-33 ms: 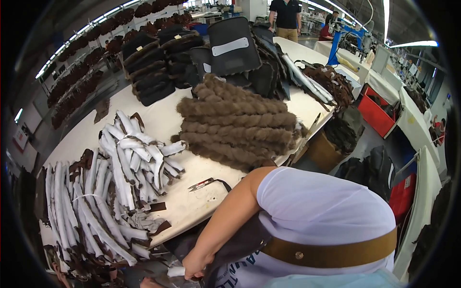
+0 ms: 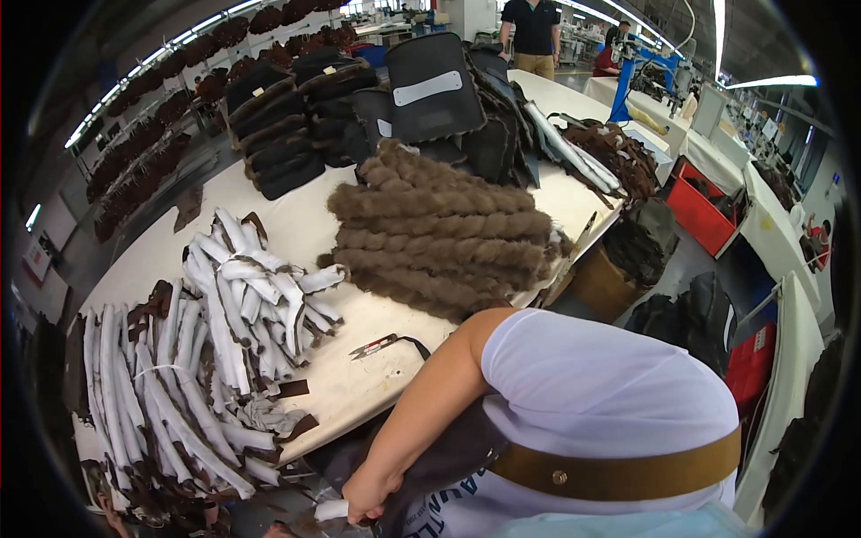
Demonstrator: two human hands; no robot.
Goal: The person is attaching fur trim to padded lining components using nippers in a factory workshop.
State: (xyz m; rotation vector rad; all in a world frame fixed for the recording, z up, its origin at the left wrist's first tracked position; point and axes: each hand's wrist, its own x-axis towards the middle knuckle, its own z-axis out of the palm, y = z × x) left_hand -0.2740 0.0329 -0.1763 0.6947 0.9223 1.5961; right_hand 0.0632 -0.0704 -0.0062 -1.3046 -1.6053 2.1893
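My right hand (image 2: 366,495) is low in front of my body, below the table's near edge. Its fingers are closed, and the short end of a white strip (image 2: 332,510) sticks out beside them. At the bottom edge a bit of skin of my left hand (image 2: 280,531) shows; its fingers are mostly cut off. Dark brown material (image 2: 439,448) hangs between my forearm and my shirt. A bundle of white-backed strips with brown edges (image 2: 166,386) lies to the left, tied with a white band. Behind it is a looser heap of such strips (image 2: 242,296).
Brown fluffy fur strips (image 2: 439,233) cover the middle of the cream table (image 2: 359,386). Red-and-black thread snips (image 2: 373,347) lie nearer. Stacked black fur-trimmed pieces (image 2: 278,134) and a black panel (image 2: 435,85) stand behind. Red bins (image 2: 704,206) are at right; a person (image 2: 531,36) stands far back.
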